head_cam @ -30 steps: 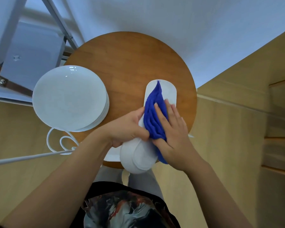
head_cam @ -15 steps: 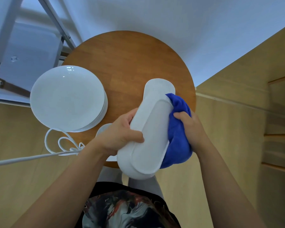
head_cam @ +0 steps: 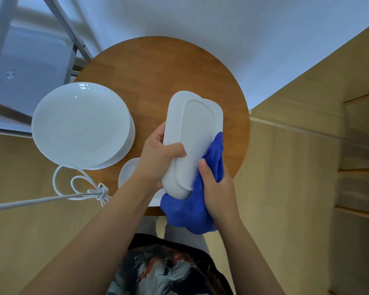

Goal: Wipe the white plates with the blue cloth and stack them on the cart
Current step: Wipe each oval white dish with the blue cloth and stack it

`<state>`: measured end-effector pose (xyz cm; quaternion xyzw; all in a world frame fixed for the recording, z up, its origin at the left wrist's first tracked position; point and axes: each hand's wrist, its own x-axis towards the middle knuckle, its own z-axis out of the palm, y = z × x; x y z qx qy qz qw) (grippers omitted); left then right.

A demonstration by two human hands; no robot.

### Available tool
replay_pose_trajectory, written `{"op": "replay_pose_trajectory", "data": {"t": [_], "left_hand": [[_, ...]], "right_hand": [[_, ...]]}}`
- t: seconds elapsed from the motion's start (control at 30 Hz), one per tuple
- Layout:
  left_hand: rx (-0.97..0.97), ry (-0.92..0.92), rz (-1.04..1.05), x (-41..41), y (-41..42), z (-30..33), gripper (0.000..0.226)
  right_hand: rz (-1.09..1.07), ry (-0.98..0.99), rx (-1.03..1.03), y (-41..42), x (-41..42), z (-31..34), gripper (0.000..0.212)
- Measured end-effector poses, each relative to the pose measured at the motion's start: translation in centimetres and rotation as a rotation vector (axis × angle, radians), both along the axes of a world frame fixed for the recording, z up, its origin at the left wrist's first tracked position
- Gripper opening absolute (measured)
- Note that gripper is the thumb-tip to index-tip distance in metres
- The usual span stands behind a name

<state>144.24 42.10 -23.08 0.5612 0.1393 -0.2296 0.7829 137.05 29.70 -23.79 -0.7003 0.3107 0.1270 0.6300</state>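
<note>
Head view: my left hand (head_cam: 160, 158) grips the long white plate (head_cam: 190, 141), thumb curled over its underside, tilted above the round table's (head_cam: 158, 67) near edge. My right hand (head_cam: 216, 188) clutches the blue cloth (head_cam: 190, 211) against the plate's right rim. The round plates (head_cam: 79, 124) sit stacked at the left edge.

we see a long white oblong plate (head_cam: 192, 133) held up over the table, its underside with the raised foot ring turned toward us and its long axis running away from us. the blue cloth (head_cam: 192, 211) is bunched against its right and near edges, hanging below it in soft folds. to the left a stack of round white plates (head_cam: 79, 124) sits face up, and another white dish (head_cam: 128, 173) peeks out just beside that stack.
</note>
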Motion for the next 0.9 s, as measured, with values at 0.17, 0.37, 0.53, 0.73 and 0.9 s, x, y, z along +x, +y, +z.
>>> {"op": "replay_pose_trajectory", "data": {"t": [0.17, 0.37, 0.53, 0.73, 0.9], "left_hand": [[0.071, 0.051, 0.120, -0.7, -1.8, -0.2, 0.026], [-0.081, 0.222, 0.139, -1.1, -1.4, -0.6, 0.028], [-0.193, 0.330, 0.247, -2.0, -0.8, -0.7, 0.048], [-0.538, 0.293, 0.286, -1.3, -0.2, -0.7, 0.039], [-0.598, 0.168, 0.191, -1.6, 2.3, -2.1, 0.031]], "right_hand": [[-0.023, 0.058, -0.001, 2.6, -0.3, 0.6, 0.055], [0.271, -0.049, -0.213, 4.1, -0.7, 2.0, 0.063], [0.502, -0.321, -0.564, 4.0, -2.1, 1.1, 0.056], [0.071, -0.266, -0.413, 2.5, -1.8, 0.4, 0.067], [-0.027, -0.049, -0.045, -2.5, -0.1, -0.2, 0.040]]}}
